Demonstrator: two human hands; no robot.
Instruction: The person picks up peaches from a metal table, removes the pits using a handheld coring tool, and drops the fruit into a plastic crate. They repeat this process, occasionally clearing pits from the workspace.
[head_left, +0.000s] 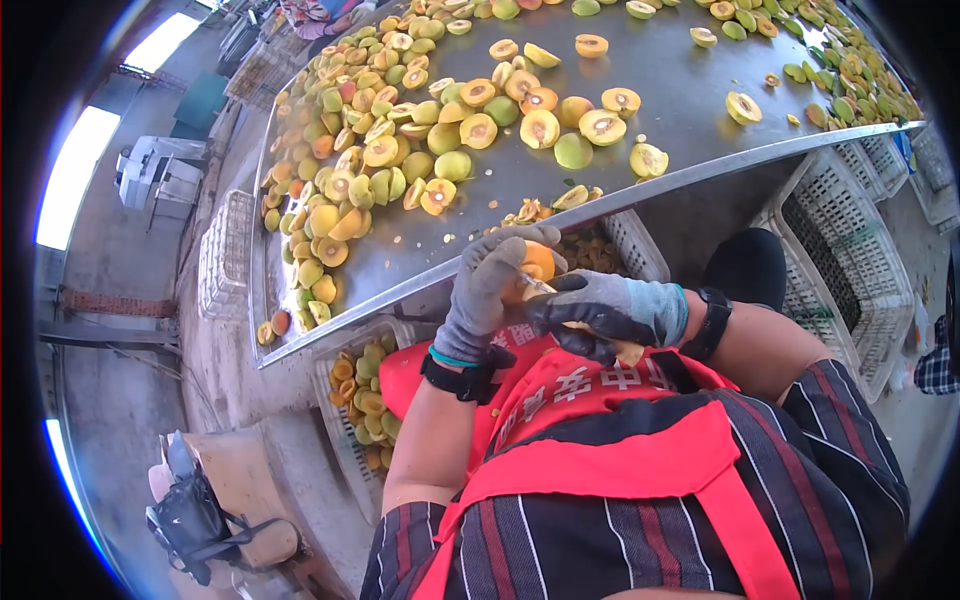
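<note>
In front of my red apron (600,440), both hands work close together in grey gloves. My left hand (490,290) is closed around an orange-yellow peach (539,262), fingers curled over its top. My right hand (600,310), with a black-coated palm, grips a small knife (540,287). A short bit of its metal shows against the peach, and a tan end, seemingly the handle, pokes out below my fingers. The exact shape of the blade is hidden. Just beyond my hands is the metal table (440,245), heaped with halved peaches (480,130).
A white crate (350,440) of peach halves stands below the table edge at left. Beneath the edge ahead, another crate (637,245) holds cut pieces. Stacked white crates (850,270) stand at right. A bag (195,520) lies on a cardboard box at lower left. Another person (315,15) is across the table.
</note>
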